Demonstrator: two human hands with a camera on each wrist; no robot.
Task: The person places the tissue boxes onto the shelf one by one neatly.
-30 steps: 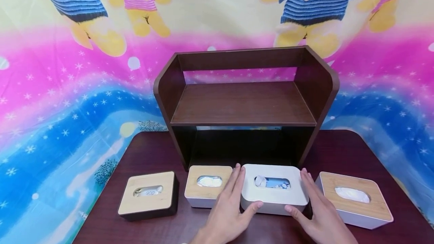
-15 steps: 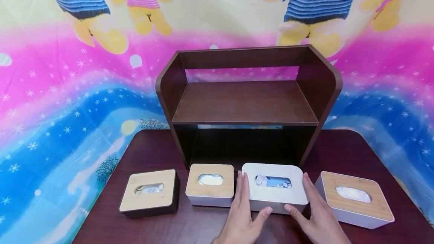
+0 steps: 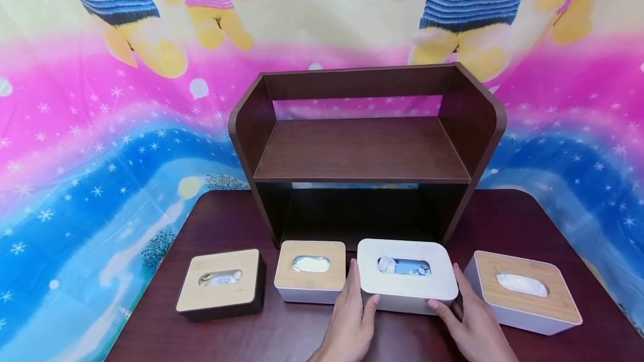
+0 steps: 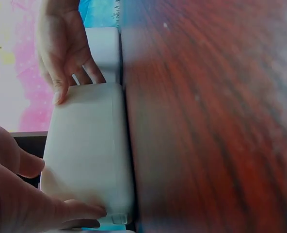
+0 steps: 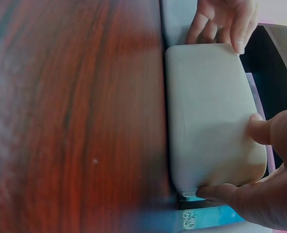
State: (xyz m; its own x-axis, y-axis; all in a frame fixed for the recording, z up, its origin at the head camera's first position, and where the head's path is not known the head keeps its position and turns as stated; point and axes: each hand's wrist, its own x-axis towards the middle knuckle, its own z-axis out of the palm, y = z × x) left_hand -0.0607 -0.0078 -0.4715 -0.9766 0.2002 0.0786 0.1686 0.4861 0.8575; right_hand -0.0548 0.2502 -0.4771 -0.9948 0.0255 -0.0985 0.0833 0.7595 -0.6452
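Observation:
A white tissue box (image 3: 407, 286) with a rounded rectangular lid sits on the table before the shelf. Through its oval slot shows a blue printed pack. My left hand (image 3: 348, 317) holds its left end, thumb on the front face and fingers along the side. At the right end my right hand (image 3: 475, 323) grips it the same way, thumb on the front. In the left wrist view the front face of the tissue box (image 4: 87, 145) fills the space between both hands. The right wrist view shows fingertips at the lower edge of the tissue box (image 5: 211, 116).
A dark brown two-tier shelf (image 3: 362, 149) stands behind. Left of the white box are a small wood-topped tissue box (image 3: 310, 281) and a black-sided one (image 3: 216, 298). Another wood-topped tissue box (image 3: 528, 309) is close to my right hand. A printed cloth (image 3: 90, 183) hangs behind the table.
Both hands have slid down and toward the front along the ends of the white tissue box. The left fingertips have dropped from its top edge to its side. The box looks nearly unmoved.

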